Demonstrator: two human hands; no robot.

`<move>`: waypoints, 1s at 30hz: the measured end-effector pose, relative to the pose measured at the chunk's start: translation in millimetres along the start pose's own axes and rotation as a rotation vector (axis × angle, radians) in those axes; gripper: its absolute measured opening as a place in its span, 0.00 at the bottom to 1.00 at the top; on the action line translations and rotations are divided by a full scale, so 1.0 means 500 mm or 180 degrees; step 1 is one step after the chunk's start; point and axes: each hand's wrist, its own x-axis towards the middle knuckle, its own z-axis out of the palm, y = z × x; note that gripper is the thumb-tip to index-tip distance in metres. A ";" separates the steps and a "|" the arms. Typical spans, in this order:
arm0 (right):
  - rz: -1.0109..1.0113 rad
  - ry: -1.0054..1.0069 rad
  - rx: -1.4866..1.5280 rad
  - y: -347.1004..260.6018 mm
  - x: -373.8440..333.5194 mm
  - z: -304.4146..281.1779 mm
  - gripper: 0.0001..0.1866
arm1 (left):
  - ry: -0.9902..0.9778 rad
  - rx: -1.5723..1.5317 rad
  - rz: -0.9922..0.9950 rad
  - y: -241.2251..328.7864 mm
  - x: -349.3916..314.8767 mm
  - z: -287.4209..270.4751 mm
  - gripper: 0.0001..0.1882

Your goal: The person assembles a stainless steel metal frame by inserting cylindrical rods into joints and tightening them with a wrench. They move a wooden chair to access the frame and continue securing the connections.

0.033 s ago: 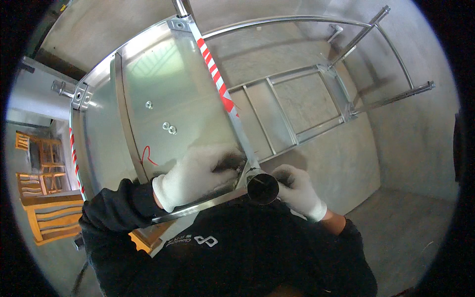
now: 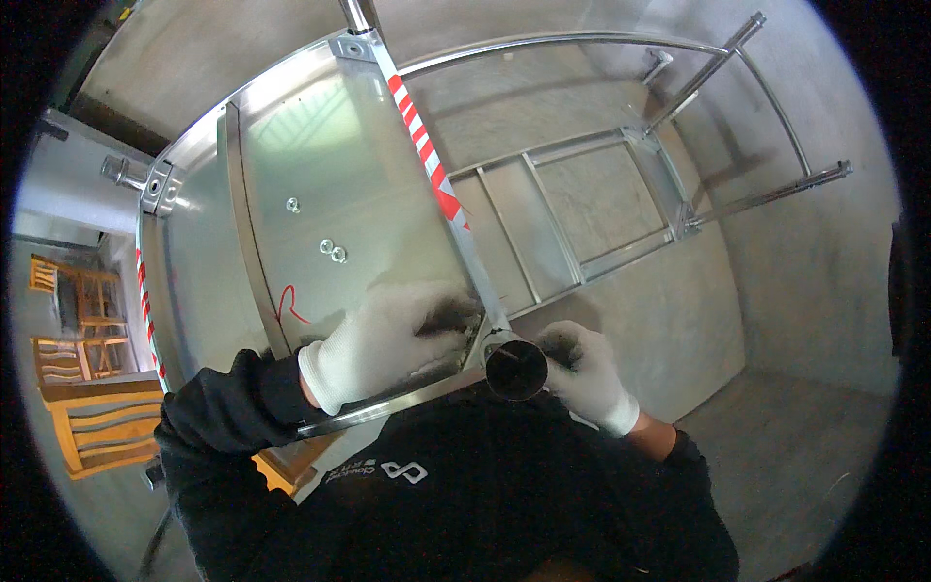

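Note:
In a white glove, my left hand [image 2: 393,335] is at the near right corner of a metal panel [image 2: 388,213], fingers curled in at the corner. Its fingertips are partly hidden. My right hand [image 2: 587,378], also gloved, presses its bent fingers together against the right side of a round metal tube [image 2: 497,339] whose dark open end faces me. Whatever lies between those fingers cannot be made out. Loose on the panel are small shiny metal fasteners: one fastener [image 2: 293,205] by itself and a pair of fasteners [image 2: 333,251] nearer to me.
Red and white striped tape [image 2: 422,145] runs along the panel's right edge. Corner brackets [image 2: 352,47] hold short tubes at the far corners. Further right lies a metal frame [image 2: 558,218] with crossbars and a tubular rail [image 2: 572,37]. Wooden chairs [image 2: 102,427] stand at the left.

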 end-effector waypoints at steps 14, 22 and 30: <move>-0.0148 -0.0156 -0.0151 0.039 0.000 0.003 0.14 | -0.0192 -0.0318 -0.0060 -0.009 0.005 -0.008 0.10; -0.1483 0.0120 -0.1594 0.008 0.006 -0.004 0.11 | -0.0001 0.0058 -0.0522 -0.002 0.006 -0.007 0.12; 0.0098 -0.0379 -0.0015 0.017 0.004 -0.004 0.12 | -0.0121 0.0244 0.0078 -0.023 0.008 -0.007 0.12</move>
